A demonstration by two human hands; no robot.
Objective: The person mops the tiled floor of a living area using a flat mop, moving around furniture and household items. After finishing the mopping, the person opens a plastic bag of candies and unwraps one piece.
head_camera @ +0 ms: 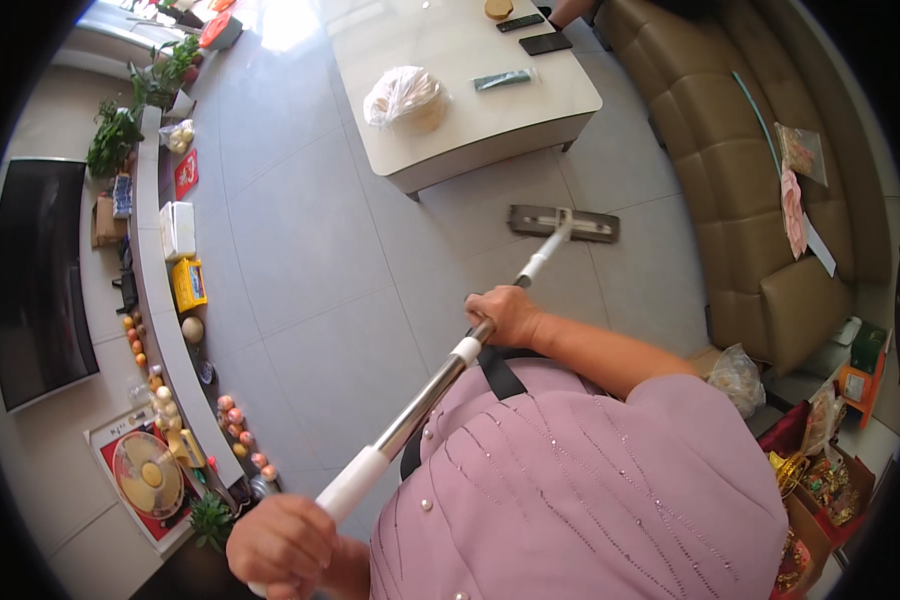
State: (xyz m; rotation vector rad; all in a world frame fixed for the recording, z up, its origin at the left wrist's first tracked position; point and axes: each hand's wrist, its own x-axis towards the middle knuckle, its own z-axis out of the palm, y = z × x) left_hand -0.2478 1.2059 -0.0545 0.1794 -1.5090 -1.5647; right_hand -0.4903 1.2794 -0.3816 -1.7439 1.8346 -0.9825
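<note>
A flat mop with a telescopic white and chrome handle [424,397] slants across the view. My right hand [506,315] grips the handle around its middle. At the upper end, near the lower left of the view, my left hand [289,544] is closed around the white grip [356,480]. The rectangular grey mop head [536,221] lies flat on the grey tiled floor [307,225], between the coffee table and the sofa. Some blur shows on the head and lower shaft.
The white coffee table [487,131] bears a plastic-covered bowl [409,97], a packet and a remote. A brown sofa [690,127] stands right. Along the left runs a low TV bench [150,217], goods on the floor beside it. Another person's limb [570,11] shows behind the table.
</note>
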